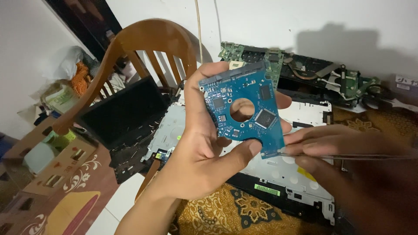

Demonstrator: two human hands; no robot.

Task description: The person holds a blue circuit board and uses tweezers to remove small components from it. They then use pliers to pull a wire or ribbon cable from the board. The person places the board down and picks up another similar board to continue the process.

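Observation:
My left hand (201, 143) holds up a blue circuit board (244, 106) with a round hole in its middle and black chips on it, gripped between thumb and fingers. My right hand (344, 152) comes in from the right, pinching thin metal tweezers (348, 156) whose tip touches the board's lower right corner. The right hand is blurred.
Below lies an opened laptop chassis (287, 174) on a patterned yellow cloth (226, 213). A green motherboard (305, 69) leans against the white wall behind. A wooden chair (148, 48) stands at the left with a black laptop screen (122, 113) on it. Cardboard boxes (56, 165) sit lower left.

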